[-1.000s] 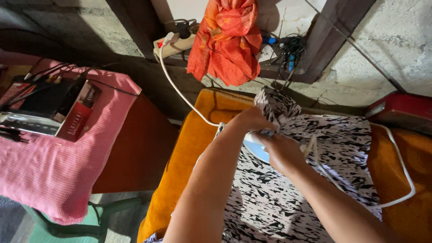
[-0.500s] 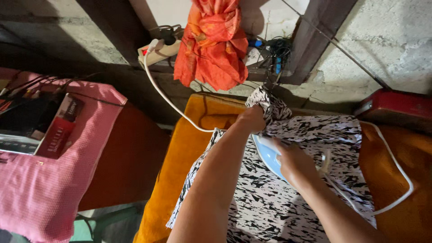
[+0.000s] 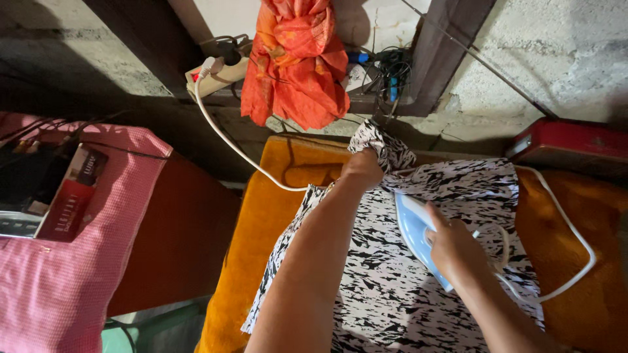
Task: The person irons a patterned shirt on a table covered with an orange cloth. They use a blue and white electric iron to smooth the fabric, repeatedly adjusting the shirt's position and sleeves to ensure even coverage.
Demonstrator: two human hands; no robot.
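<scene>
We see the left hand (image 3: pixel 363 168) gripping a bunched corner of the black-and-white patterned cloth (image 3: pixel 418 274), lifted at the far edge. The right hand (image 3: pixel 451 247) is closed around the handle of a light blue iron (image 3: pixel 412 229), which sits flat on the cloth, just right of the left forearm. The cloth is spread over an orange padded surface (image 3: pixel 261 229). A white cord (image 3: pixel 575 229) loops right. An orange-red fabric (image 3: pixel 294 62) hangs behind.

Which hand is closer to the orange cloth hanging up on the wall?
Left. The left hand grips the garment just below the orange cloth; the right hand holds the iron farther away.
</scene>
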